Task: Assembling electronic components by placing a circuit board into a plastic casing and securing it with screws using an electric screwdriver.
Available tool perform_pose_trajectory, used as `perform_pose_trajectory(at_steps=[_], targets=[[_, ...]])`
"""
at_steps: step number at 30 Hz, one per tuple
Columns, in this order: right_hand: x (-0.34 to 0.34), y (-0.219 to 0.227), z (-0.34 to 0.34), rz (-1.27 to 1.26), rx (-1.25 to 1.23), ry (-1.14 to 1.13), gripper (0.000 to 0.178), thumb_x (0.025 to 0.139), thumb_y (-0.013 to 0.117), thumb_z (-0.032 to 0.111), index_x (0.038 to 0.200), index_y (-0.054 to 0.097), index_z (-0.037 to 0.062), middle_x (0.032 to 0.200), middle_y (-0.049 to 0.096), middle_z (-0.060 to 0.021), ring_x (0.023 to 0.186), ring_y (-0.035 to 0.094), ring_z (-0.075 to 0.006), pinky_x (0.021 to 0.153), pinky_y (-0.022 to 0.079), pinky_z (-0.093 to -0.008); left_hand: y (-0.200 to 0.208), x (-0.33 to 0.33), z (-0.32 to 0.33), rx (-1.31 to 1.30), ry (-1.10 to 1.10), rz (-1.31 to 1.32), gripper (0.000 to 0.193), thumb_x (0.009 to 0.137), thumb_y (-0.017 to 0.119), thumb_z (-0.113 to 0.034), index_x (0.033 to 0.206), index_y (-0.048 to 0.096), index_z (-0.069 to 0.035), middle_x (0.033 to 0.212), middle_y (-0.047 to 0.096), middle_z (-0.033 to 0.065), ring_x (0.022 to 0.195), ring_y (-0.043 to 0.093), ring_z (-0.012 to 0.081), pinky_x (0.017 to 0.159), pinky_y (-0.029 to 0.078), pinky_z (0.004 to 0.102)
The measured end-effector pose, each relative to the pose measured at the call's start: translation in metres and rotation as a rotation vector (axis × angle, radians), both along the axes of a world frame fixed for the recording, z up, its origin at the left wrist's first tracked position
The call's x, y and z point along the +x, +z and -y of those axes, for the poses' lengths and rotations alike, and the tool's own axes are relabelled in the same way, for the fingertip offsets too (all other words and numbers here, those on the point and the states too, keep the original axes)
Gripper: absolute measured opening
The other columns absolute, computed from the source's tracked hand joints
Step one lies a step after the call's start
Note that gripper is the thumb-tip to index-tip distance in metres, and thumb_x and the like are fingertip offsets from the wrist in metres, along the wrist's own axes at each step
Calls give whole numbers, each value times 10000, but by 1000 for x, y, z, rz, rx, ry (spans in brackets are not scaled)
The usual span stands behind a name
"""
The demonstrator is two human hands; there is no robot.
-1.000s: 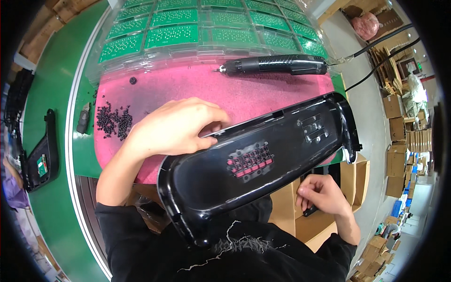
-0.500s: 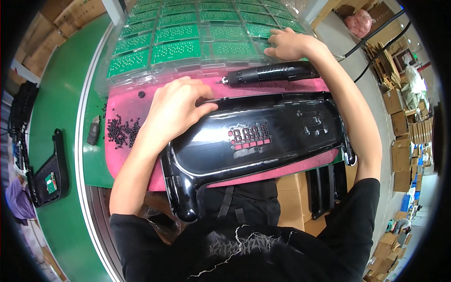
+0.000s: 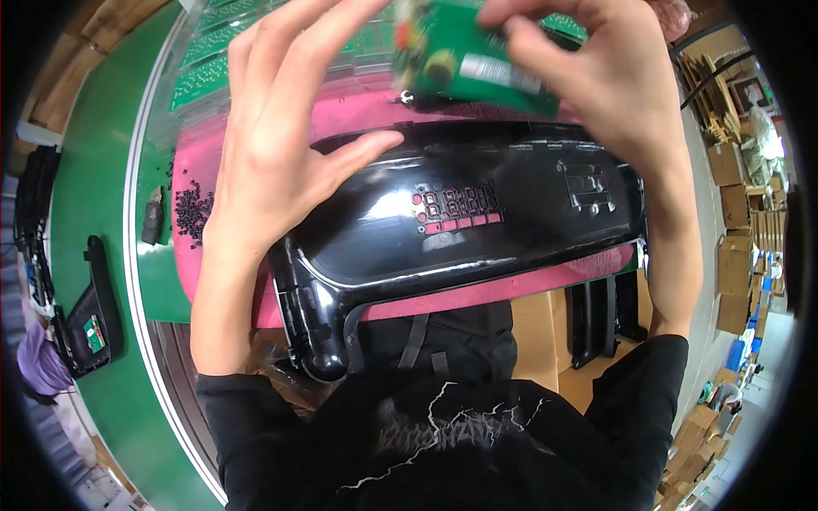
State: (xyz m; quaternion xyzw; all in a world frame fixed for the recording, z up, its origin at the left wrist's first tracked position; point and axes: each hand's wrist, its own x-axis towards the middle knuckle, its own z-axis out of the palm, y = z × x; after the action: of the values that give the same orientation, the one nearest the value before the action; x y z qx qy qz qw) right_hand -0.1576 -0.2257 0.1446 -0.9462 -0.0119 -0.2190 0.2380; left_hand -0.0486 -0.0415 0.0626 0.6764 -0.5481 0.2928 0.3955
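My right hand (image 3: 609,81) grips a green circuit board (image 3: 503,81) between thumb and fingers, above the far edge of the black panel. The board is tilted and motion-blurred; a white label and some parts show on its face. My left hand (image 3: 277,145) is raised with fingers spread and thumb stretched out, holding nothing, close to the board's left side. Below both hands lies the glossy black plastic panel (image 3: 375,238), with digit-shaped cut-outs in its middle. It rests on a pink mat (image 3: 511,289). A power screwdriver (image 3: 406,98) is mostly hidden behind the board; its tip shows.
Clear plastic trays of green circuit boards (image 3: 204,85) stand at the far side. Small black screws (image 3: 194,209) are heaped on the mat's left. A dark stubby object (image 3: 153,217) lies beside them. Another black housing (image 3: 89,315) with a board sits on the green surface at left.
My right hand has come back from the trays with a circuit board. My left hand has let go of the panel's far edge and risen with fingers spread.
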Motion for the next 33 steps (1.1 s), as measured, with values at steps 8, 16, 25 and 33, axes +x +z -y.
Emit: perform_pose_trajectory(at_steps=[8, 16, 25, 33], targets=[[-31, -18, 14, -11, -117, 194, 182, 861, 652, 46, 1033, 667, -11, 932, 690, -98, 855, 663, -193, 743, 518, -305, -5, 6, -17, 210, -100, 98, 719, 590, 884, -209, 1235, 635, -12, 1191, 671, 93, 1121, 573, 309, 1002, 435, 428], [-71, -64, 19, -62, 378, 6, 168, 923, 584, 21, 1055, 665, -44, 786, 665, -45, 738, 579, -43, 658, 455, -206, -6, 3, -16, 364, -430, -196, 729, 591, 840, -275, 1217, 625, 31, 1121, 660, 151, 1059, 601, 319, 927, 474, 419], [-96, -107, 32, -372, 512, 253, 725, 600, 931, 259, 1190, 586, 18, 1131, 667, -107, 993, 666, -238, 885, 506, -341, -26, -3, -21, 750, -523, -359, 631, 552, 872, -212, 1096, 645, 13, 1019, 670, 138, 892, 658, 321, 782, 532, 394], [-65, -131, 38, -183, 269, 220, 617, 633, 850, 171, 1180, 599, 40, 1216, 575, -129, 1136, 567, -313, 958, 457, -393, -28, -4, -20, 814, -253, -403, 636, 583, 856, -182, 1146, 611, -16, 1049, 633, 124, 941, 643, 344, 810, 540, 401]])
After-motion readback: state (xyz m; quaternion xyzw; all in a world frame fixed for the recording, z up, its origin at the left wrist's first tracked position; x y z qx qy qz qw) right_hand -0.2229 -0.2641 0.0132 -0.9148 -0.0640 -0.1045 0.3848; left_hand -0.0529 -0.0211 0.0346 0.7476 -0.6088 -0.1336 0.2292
